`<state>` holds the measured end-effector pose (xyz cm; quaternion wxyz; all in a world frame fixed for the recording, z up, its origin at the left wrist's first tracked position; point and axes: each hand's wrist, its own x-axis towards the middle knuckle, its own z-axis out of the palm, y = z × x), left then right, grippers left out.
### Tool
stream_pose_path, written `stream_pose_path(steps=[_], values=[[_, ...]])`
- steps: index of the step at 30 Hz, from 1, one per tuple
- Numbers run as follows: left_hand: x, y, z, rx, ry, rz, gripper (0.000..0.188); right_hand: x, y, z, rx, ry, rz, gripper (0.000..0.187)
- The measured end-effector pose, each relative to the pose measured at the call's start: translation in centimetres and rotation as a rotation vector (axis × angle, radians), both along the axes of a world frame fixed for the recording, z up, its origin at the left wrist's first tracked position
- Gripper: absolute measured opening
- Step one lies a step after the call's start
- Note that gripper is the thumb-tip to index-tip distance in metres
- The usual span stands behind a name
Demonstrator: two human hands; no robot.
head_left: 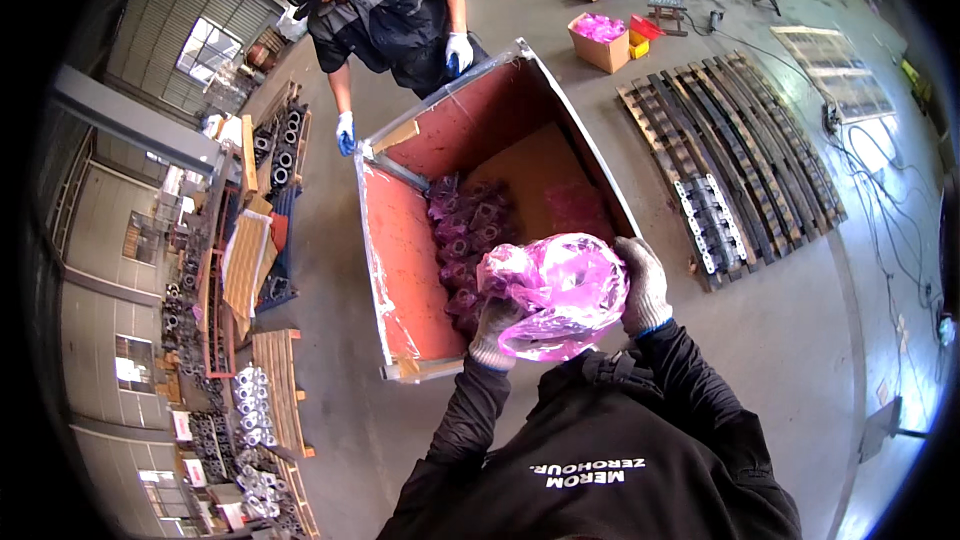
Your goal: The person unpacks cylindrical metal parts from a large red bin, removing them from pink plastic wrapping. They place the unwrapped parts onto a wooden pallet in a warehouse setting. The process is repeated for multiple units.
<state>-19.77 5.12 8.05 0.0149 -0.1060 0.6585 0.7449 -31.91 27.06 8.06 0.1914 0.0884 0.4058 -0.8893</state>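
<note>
A pink translucent plastic bag [560, 290] wrapped round a bulky part is held up between my two hands, over the near edge of a large red-walled bin [400, 260]. The wrapping hides the part's shape. My left hand [495, 333], in a grey-white knit glove, grips the bag's left side, its fingers partly covered by the plastic. On the right side, my gloved right hand [645, 285] clasps the bundle. Inside the bin, several metal parts in pink plastic [465, 240] lie along the left wall, beside a brown cardboard sheet [535, 175].
A co-worker [385, 15] in white-and-blue gloves stands at the bin's far left side. To the right lies a slatted pallet [740, 150] bearing metal parts [708, 220]. Further back is a cardboard box [600, 50] with pink plastic. Racks of parts and pallets [280, 370] line the left.
</note>
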Motion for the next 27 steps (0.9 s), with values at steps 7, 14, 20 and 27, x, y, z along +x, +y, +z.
stream_pose_path(steps=[7, 14, 20, 27], values=[[-1.4, 1.4, 1.8, 0.245, 0.445, 0.17, 0.056, -1.0, -2.8, -0.1, -0.196, -0.457, 0.391, 0.035], [-0.6, -3.1, -1.6, 1.139, 0.718, -0.079, 0.043, 1.6, -3.9, 7.0, 0.717, 0.49, 0.522, 0.055], [0.9, -3.1, -2.4, 1.075, 0.492, 0.575, 0.04, 2.1, -8.5, 13.6, 1.001, 1.223, 0.332, 0.078], [0.2, -2.6, -1.4, 1.119, 0.425, 0.663, 0.046, 3.7, -12.0, 12.8, 1.19, 1.542, 0.321, 0.036]])
